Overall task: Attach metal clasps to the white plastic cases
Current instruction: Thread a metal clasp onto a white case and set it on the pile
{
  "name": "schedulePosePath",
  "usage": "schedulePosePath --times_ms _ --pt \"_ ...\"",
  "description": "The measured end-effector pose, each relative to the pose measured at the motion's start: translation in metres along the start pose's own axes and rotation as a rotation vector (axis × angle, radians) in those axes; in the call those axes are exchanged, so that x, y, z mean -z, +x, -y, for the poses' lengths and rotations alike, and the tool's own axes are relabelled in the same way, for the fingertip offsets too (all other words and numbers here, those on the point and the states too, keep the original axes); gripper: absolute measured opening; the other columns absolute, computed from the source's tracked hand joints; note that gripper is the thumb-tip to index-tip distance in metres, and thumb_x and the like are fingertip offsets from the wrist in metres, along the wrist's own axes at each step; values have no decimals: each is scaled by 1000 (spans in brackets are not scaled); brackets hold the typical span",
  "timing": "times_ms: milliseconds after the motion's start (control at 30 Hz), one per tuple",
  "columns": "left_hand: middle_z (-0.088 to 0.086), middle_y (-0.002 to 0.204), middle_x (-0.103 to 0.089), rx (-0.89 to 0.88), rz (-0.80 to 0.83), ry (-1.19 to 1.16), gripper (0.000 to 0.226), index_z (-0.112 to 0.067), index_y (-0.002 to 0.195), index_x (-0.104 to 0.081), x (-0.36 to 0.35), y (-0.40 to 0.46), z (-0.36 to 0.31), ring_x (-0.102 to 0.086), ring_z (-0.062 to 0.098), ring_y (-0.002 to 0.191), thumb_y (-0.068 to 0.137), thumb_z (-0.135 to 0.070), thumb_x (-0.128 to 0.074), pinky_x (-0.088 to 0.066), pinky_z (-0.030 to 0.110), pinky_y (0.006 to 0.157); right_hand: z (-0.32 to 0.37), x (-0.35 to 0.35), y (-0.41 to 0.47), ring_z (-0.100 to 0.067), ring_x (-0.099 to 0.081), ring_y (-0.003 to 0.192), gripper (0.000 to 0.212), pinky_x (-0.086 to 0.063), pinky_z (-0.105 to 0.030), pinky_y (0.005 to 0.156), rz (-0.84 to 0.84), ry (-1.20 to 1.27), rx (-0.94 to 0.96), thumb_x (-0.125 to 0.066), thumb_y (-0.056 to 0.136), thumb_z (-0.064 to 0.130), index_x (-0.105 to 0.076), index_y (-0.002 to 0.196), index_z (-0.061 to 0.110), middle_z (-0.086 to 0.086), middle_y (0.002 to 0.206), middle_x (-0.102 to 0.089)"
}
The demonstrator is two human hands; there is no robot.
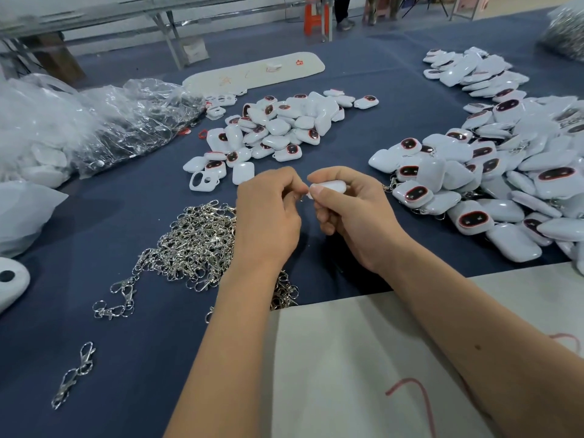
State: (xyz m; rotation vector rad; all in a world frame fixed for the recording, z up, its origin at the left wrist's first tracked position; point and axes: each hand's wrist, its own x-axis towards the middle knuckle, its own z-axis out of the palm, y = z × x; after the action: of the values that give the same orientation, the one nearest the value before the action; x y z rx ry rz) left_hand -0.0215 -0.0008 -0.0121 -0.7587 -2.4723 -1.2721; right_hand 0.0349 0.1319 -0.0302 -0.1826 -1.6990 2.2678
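Above the desk [158, 358] the right hand [354, 213] pinches a white case [328, 185], light, stiff and probably slippery, best held by its sides, while the left hand [268, 213] pinches a small clasp [304, 197] at its edge.

White case [327, 185] mostly hidden inside right hand [350, 210]; clasp at left hand [268, 213] fingertips too small to tell; shiny heap [565, 30] top right blurred, cut off.
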Motion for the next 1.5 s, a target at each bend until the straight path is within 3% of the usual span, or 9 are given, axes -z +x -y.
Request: schedulePosePath --times_ms 133,233,433,633,767,900,1167,1333,1500 --pt "-5 78 -74 373 -123 -466 20 -18 92 -75 -3 -2 -8 -69 7 73 90 1 -70 -54 20 72 1 -1 0 -16 -51 63 21 -45 -25 54 15 30 -2 -61 100 -2 -63 120 3 -8 79 -58" --pt "0 75 -72 644 16 -834 13 -12 98 -73 -4 -2 -13 -64 10 67 95 -1 -66 -51 20 65 3 -1 0 -16 -53 64 24 -47 -25 55 25 66 17 -61 99 -6 -60 120 4 -9 87 -63" --pt "3 73 -70 655 50 -963 13 -13 89 -70 -2 -1 -15 -64 10 66 98 -6 -63 -50 18 62 3 2 2 -13 -51 57 19 -43 -22 51 49 98 4 -63 98 -2 -62 115 6 -6 75 -66" --pt "4 76 -69 404 -54 -463 17 -14 84 -69 -9 -1 -8 -62 15 71 96 -4 -65 -55 35 76 2 2 2 -11 -52 55 16 -40 -21 47 -5 111 -2 -64 99 1 -65 115 4 -4 72 -65" --pt "-9 72 -64 173 -52 -92 17 -16 80 -68 -7 -2 -8 -60 13 71 92 -4 -67 -50 28 73 2 1 1 -12 -51 54 20 -39 -21 46 -26 108 -4 -65 99 1 -64 118 0 -6 72 -62" --pt "2 84 -65 10 -30 128 14 -12 85 -67 -6 -2 -5 -58 22 79 91 0 -62 -47 42 78 1 -1 1 -14 -50 54 19 -39 -23 47 -15 39 23 -66 99 2 -64 117 1 -8 71 -60" --pt "-6 87 -70 65 -49 -44 12 -17 90 -71 -11 -5 -6 -62 10 79 91 -6 -68 -53 32 80 -1 0 4 -14 -46 54 17 -40 -27 50 -318 -26 118 -74 95 18 -66 110 19 3 67 -55" --pt "-15 78 -67 158 -106 -42 15 -23 84 -69 -8 -5 -4 -62 3 75 89 -9 -69 -53 26 76 1 12 6 -4 -49 64 61 -52 -23 72 -751 -242 329 -79 88 18 -48 140 28 4 79 -50" --pt "-9 86 -69 282 -184 19 14 -22 87 -69 -1 -5 -1 -64 13 81 88 -8 -65 -54 35 83 1 8 3 -1 -50 61 51 -46 -14 66 -703 -404 452 -66 92 3 -47 138 14 9 86 -52"
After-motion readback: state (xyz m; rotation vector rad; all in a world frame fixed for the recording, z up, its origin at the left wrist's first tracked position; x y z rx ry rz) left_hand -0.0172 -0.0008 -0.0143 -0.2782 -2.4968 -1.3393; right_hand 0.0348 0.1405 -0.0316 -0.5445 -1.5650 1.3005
